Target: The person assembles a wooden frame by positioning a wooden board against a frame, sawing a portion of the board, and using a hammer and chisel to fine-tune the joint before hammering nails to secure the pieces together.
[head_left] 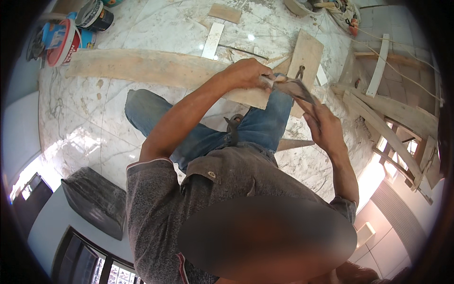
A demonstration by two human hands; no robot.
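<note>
The left hand point(249, 75) and right hand point(326, 127) curled round a flat tool point(296, 89); I couldn't see into the red bucket point(72, 51) or black bucket point(101, 20).

Dark flat tool point(299, 90), exact kind unclear, blade-like, held aslant between left hand point(248, 75) and right hand point(325, 128), sloping rightward

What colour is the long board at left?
The long board is light brown, in the head view.
</note>
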